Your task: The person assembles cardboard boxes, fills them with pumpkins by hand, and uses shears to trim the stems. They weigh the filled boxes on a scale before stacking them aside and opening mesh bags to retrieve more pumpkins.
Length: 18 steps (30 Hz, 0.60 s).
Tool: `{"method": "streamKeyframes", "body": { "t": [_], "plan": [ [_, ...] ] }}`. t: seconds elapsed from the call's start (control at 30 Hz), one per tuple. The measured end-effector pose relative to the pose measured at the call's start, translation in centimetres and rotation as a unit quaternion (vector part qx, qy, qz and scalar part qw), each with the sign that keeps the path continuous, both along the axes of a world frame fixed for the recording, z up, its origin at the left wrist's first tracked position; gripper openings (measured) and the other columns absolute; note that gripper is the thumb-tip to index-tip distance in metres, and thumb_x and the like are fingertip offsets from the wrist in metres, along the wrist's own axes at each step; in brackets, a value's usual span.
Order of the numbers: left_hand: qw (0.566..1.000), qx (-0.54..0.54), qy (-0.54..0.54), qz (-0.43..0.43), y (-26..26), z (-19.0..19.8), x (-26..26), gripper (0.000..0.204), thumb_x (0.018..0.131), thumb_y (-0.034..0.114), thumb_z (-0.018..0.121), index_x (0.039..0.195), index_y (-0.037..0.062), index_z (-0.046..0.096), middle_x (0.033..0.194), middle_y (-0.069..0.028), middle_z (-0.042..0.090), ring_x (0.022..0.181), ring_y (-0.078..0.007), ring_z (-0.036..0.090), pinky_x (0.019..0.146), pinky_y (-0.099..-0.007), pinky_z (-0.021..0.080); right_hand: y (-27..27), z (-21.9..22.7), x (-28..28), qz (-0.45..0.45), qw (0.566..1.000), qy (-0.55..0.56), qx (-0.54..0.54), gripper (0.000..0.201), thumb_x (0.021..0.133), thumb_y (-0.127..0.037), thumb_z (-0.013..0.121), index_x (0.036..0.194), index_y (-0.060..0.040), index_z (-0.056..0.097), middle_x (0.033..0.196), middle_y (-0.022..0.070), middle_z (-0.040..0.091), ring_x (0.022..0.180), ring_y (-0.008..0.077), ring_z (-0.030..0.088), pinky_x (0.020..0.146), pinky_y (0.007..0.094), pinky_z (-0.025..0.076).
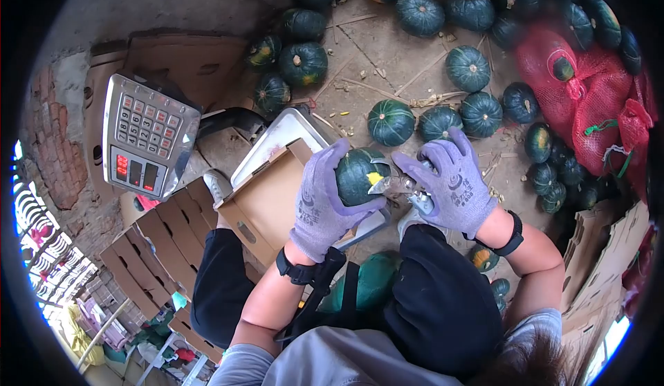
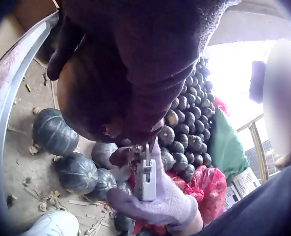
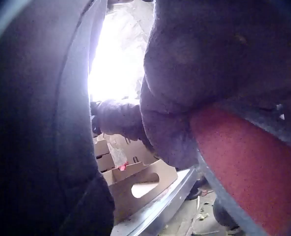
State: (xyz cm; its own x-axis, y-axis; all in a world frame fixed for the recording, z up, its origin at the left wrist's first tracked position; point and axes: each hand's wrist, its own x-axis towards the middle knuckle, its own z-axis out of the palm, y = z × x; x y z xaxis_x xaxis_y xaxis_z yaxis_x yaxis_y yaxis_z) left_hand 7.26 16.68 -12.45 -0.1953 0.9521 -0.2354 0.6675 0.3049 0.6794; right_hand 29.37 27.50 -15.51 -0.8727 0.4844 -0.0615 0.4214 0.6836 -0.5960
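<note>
A dark green pumpkin with a yellow patch is held up over the tray in my gloved left hand, fingers and thumb around its side. In the left wrist view the pumpkin is mostly dark, with its stem end toward the tool. My gloved right hand grips silver metal shears, which look like pruning shears. Their blade end lies right at the pumpkin in the head view. In the right wrist view a red part with a grey edge shows below the dark glove.
An open cardboard box sits on a white tray below the left hand. A digital scale display stands at left. Several pumpkins lie on the floor ahead; a red mesh sack is at right. Folded cardboard stands lower left.
</note>
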Motion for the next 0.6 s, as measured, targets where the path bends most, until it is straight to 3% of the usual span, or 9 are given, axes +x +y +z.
{"method": "streamKeyframes", "body": {
  "t": [0.17, 0.27, 0.37, 0.43, 0.47, 0.5, 0.57, 0.6],
  "plan": [
    [0.997, 0.029, 0.065, -0.020, 0.4, 1.0, 0.3, 0.093, 0.057, 0.028, 0.093, 0.135, 0.0007, 0.049, 0.126, -0.0171, 0.056, 0.116, -0.0343, 0.056, 0.100, -0.0411, 0.046, 0.0, 0.8, -0.3, -0.008, 0.998, -0.017, -0.060, 0.070, 0.076, -0.031, 0.067, 0.144, -0.0250, 0.050, 0.088, 0.0089, 0.052, 0.091, 0.0286, 0.054, 0.090, 0.0498, 0.042],
    [0.997, 0.037, 0.071, -0.011, 0.4, 1.1, 0.1, 0.091, 0.058, 0.032, 0.092, 0.134, 0.0014, 0.051, 0.126, -0.0158, 0.058, 0.115, -0.0353, 0.056, 0.099, -0.0428, 0.047, -0.5, 1.2, -0.8, -0.017, 0.997, -0.004, -0.075, 0.070, 0.078, -0.030, 0.066, 0.146, -0.0214, 0.047, 0.082, 0.0112, 0.053, 0.082, 0.0291, 0.056, 0.073, 0.0449, 0.046],
    [0.997, 0.033, 0.073, -0.004, -0.1, 0.7, 0.0, 0.089, 0.058, 0.032, 0.092, 0.132, 0.0015, 0.052, 0.125, -0.0161, 0.058, 0.113, -0.0354, 0.056, 0.097, -0.0432, 0.047, -1.3, 1.7, -1.4, -0.019, 0.987, -0.059, -0.151, 0.076, 0.081, -0.029, 0.065, 0.151, -0.0172, 0.037, 0.081, 0.0152, 0.059, 0.075, 0.0311, 0.061, 0.067, 0.0430, 0.050],
    [0.995, 0.054, 0.082, -0.021, -0.1, 0.3, -0.1, 0.089, 0.057, 0.031, 0.092, 0.131, 0.0013, 0.052, 0.124, -0.0167, 0.058, 0.112, -0.0351, 0.057, 0.096, -0.0430, 0.048, -2.5, -0.6, -1.3, -0.052, 0.958, -0.030, -0.279, 0.081, 0.083, -0.028, 0.063, 0.154, -0.0159, 0.028, 0.083, 0.0181, 0.062, 0.073, 0.0332, 0.064, 0.067, 0.0432, 0.052],
    [0.998, 0.041, 0.041, 0.002, -0.1, 0.2, -0.2, 0.091, 0.057, 0.031, 0.093, 0.132, 0.0013, 0.051, 0.123, -0.0170, 0.058, 0.111, -0.0345, 0.057, 0.096, -0.0427, 0.048, -2.8, -1.6, -1.1, -0.068, 0.937, -0.014, -0.342, 0.083, 0.083, -0.028, 0.062, 0.156, -0.0152, 0.023, 0.083, 0.0195, 0.064, 0.071, 0.0343, 0.065, 0.067, 0.0433, 0.053],
    [0.999, 0.025, -0.001, 0.025, -0.3, 0.3, -0.2, 0.092, 0.057, 0.031, 0.093, 0.132, 0.0013, 0.050, 0.123, -0.0173, 0.058, 0.111, -0.0339, 0.058, 0.096, -0.0423, 0.048, -1.9, -1.2, -1.2, -0.076, 0.902, -0.053, -0.421, 0.086, 0.085, -0.026, 0.059, 0.158, -0.0147, 0.015, 0.085, 0.0174, 0.067, 0.068, 0.0296, 0.067, 0.067, 0.0404, 0.054],
    [0.996, 0.002, -0.074, 0.057, -1.1, 0.0, -0.6, 0.094, 0.060, 0.028, 0.092, 0.137, 0.0012, 0.044, 0.127, -0.0167, 0.056, 0.114, -0.0315, 0.058, 0.100, -0.0402, 0.046, -1.7, -2.6, -0.7, -0.148, 0.854, -0.012, -0.498, 0.086, 0.084, -0.023, 0.059, 0.158, -0.0149, 0.015, 0.085, 0.0132, 0.066, 0.062, 0.0254, 0.065, 0.064, 0.0391, 0.054],
    [0.966, -0.020, -0.232, 0.113, -1.3, 0.0, -0.9, 0.093, 0.064, 0.033, 0.090, 0.138, 0.0017, 0.043, 0.129, -0.0159, 0.055, 0.117, -0.0310, 0.057, 0.102, -0.0398, 0.045, -1.7, -3.5, -0.3, -0.181, 0.826, 0.010, -0.533, 0.087, 0.084, -0.021, 0.059, 0.158, -0.0150, 0.015, 0.085, 0.0111, 0.066, 0.060, 0.0233, 0.063, 0.063, 0.0385, 0.054]
  ]
}}
